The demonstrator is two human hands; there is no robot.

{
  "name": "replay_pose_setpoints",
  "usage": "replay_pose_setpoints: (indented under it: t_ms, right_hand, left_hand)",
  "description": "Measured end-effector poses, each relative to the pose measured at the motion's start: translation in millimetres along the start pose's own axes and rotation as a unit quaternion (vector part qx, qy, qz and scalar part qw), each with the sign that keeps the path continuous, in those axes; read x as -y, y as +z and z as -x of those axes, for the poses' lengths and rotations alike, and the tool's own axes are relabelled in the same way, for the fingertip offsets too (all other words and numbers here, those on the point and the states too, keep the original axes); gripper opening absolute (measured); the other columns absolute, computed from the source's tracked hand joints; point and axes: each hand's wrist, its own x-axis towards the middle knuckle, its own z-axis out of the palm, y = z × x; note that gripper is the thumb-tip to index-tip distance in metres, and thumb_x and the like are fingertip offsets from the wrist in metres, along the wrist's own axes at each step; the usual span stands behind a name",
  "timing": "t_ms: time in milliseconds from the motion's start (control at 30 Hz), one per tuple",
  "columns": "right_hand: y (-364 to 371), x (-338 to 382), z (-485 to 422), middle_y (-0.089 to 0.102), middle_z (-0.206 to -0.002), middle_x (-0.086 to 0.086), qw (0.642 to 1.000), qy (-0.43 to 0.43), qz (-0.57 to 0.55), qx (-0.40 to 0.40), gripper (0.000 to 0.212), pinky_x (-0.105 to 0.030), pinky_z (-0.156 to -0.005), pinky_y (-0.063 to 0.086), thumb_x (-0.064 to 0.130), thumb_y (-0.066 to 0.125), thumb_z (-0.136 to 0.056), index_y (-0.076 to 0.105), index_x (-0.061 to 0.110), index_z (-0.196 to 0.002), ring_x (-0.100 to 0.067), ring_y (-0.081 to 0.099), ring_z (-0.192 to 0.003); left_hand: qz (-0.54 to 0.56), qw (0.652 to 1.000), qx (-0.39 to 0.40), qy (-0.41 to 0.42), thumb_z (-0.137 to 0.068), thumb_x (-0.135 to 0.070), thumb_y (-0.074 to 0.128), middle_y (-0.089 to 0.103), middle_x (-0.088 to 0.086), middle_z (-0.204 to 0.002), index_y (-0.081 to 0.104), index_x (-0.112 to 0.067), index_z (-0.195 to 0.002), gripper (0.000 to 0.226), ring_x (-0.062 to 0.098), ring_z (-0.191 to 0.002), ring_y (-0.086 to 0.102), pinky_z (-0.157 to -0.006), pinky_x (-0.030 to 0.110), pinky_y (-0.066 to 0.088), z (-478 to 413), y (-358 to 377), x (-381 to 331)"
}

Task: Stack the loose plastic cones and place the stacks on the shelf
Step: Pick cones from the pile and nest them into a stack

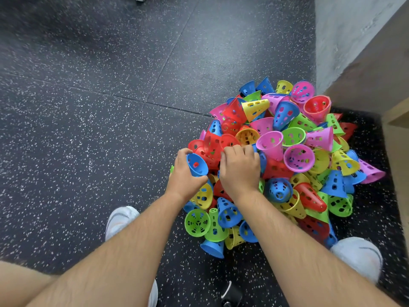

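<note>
A big heap of loose perforated plastic cones [294,151] in red, blue, green, yellow and pink lies on the floor against the corner. My left hand [184,176] grips a blue cone [196,164] at the heap's left edge, its wide mouth turned up and right. My right hand [240,167] is beside it with curled fingers dug into the pile among red cones [213,144]; what its fingers hold is hidden.
Dark speckled rubber floor [99,129] spreads to the left and back. A grey wall [345,36] and a wooden shelf unit edge [396,111] stand at the right. My white shoes [120,220] flank the heap in front.
</note>
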Motion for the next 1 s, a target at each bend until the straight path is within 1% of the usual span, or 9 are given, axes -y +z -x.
replay_pose_setpoints:
  t_ms: [167,300,400,467,567,633,700,833,1000]
  right_hand:
    - [-4.3,8.2,9.7,0.059,-0.109,-0.012,0.983,0.007,-0.181,-0.034,0.011,-0.043,-0.086,0.045,0.021,0.062,-0.095,0.068,0.015,-0.101,-0.034,0.052,-0.102]
    - [-4.2,10.9,6.4,0.053,-0.127,-0.017,0.956,-0.008,-0.29,0.042,0.017,-0.046,-0.096,0.049,0.011,0.06,-0.094,0.064,0.016,-0.11,-0.036,0.051,-0.116]
    - [-5.5,12.3,1.4,0.045,-0.141,-0.018,0.942,-0.032,-0.309,0.125,0.026,-0.047,-0.102,0.047,0.006,0.054,-0.09,0.059,0.021,-0.11,-0.036,0.048,-0.128]
    - [-4.6,13.4,1.2,0.048,-0.139,-0.019,0.936,-0.046,-0.316,0.149,0.02,-0.047,-0.105,0.045,0.009,0.054,-0.094,0.061,0.017,-0.111,-0.036,0.047,-0.129]
    - [-8.4,17.2,4.5,0.056,-0.132,-0.006,0.92,-0.045,-0.345,0.182,0.023,-0.032,-0.11,0.038,0.027,0.054,-0.099,0.065,0.017,-0.116,-0.023,0.047,-0.129]
    - [-12.4,19.1,4.5,0.06,-0.123,0.002,0.907,-0.03,-0.37,0.199,0.026,-0.017,-0.101,0.038,0.032,0.053,-0.1,0.065,0.018,-0.119,-0.013,0.05,-0.121]
    - [-14.5,18.8,1.0,0.065,-0.112,0.002,0.893,-0.013,-0.4,0.206,0.025,-0.015,-0.088,0.04,0.027,0.05,-0.102,0.064,0.017,-0.119,-0.007,0.055,-0.107]
    - [-4.6,12.2,-18.0,0.062,-0.121,-0.003,0.927,-0.017,-0.319,0.198,0.033,-0.036,-0.1,0.043,0.015,0.047,-0.1,0.059,0.017,-0.131,-0.019,0.052,-0.116]
    - [10.6,2.6,-59.7,0.027,-0.158,-0.012,0.956,-0.116,-0.087,0.255,0.06,-0.042,-0.112,0.032,0.013,0.069,-0.083,0.051,0.023,-0.14,-0.031,0.028,-0.141]
  left_hand:
    - [0.064,0.997,0.026,-0.019,-0.074,-0.014,0.08,0.063,-0.007,-0.112,0.034,-0.04,-0.123,0.072,0.016,-0.099,0.067,-0.086,0.038,0.056,-2.7,4.3,-5.9]
    - [0.11,0.994,0.013,-0.022,-0.078,-0.008,0.079,0.064,-0.013,-0.108,0.036,-0.036,-0.13,0.073,-0.007,-0.085,0.065,-0.076,0.016,0.053,-2.5,4.0,-5.6]
    - [0.127,0.992,0.011,-0.013,-0.074,-0.017,0.079,0.068,-0.014,-0.108,0.038,-0.048,-0.126,0.074,0.004,-0.095,0.069,-0.085,0.029,0.056,-4.9,1.0,-2.9]
    - [0.14,0.99,0.005,-0.009,-0.07,-0.024,0.079,0.07,-0.012,-0.107,0.043,-0.046,-0.125,0.069,0.009,-0.095,0.07,-0.085,0.03,0.055,-6.6,-0.3,-3.8]
    - [0.162,0.987,0.0,0.014,-0.073,-0.015,0.079,0.067,-0.013,-0.102,0.048,-0.03,-0.126,0.064,-0.003,-0.084,0.064,-0.081,0.018,0.049,-8.6,-0.7,-9.1]
    - [0.165,0.986,0.011,0.022,-0.076,-0.007,0.084,0.067,-0.014,-0.104,0.045,-0.033,-0.127,0.07,-0.008,-0.082,0.063,-0.082,0.014,0.049,-9.7,-1.1,-10.0]
    - [0.157,0.987,0.003,0.022,-0.075,-0.012,0.087,0.068,-0.013,-0.106,0.046,-0.035,-0.127,0.07,-0.006,-0.086,0.065,-0.083,0.016,0.051,-11.2,-0.4,-7.3]
    - [0.148,0.989,-0.017,0.021,-0.074,-0.02,0.09,0.067,-0.009,-0.108,0.051,-0.032,-0.122,0.063,0.0,-0.095,0.065,-0.089,0.02,0.052,-12.9,0.6,-2.1]
    - [0.133,0.991,-0.009,0.019,-0.066,-0.034,0.096,0.063,-0.01,-0.116,0.051,-0.033,-0.122,0.072,0.005,-0.105,0.062,-0.09,0.016,0.047,-16.7,1.0,-2.2]
